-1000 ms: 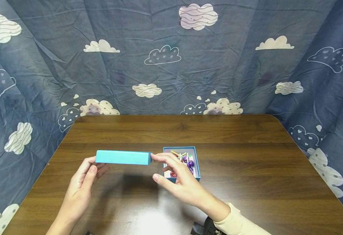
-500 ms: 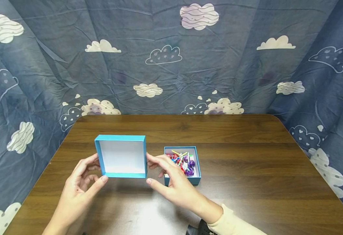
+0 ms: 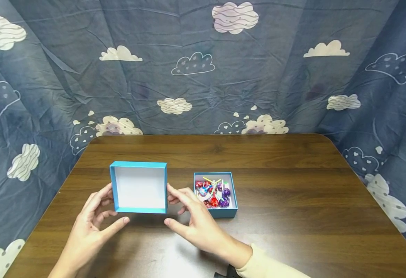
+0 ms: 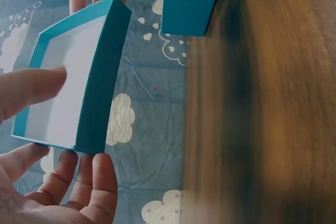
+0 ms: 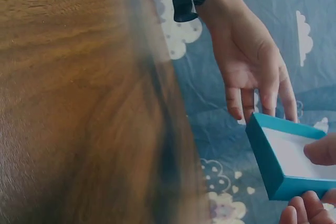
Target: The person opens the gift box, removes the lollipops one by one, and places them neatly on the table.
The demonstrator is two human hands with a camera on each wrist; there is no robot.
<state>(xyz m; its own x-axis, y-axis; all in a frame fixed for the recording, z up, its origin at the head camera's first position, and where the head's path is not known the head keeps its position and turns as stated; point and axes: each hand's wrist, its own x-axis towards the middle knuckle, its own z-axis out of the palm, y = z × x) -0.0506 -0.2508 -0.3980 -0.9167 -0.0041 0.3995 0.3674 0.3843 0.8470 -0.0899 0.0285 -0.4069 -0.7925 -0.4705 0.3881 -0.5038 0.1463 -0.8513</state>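
L hand [image 3: 88, 227], fingers loose, touches blue lid [image 3: 140, 187] at 9 o'clock; R hand [image 3: 204, 229], likewise, at 3. Lollipop box [image 3: 224, 213] farther toward 3, gap betw.; tabletop [image 3: 300, 200] extends beyond. Box's 7 o'clock corner hidden by R hand; lid cut off in R wrist view.

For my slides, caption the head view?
Hands hold up a shallow blue box beside an open box of lollipops.

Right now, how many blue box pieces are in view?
2: a tipped-up piece between the left hand and right hand, and another piece, with lollipops inside, on the table to its right.
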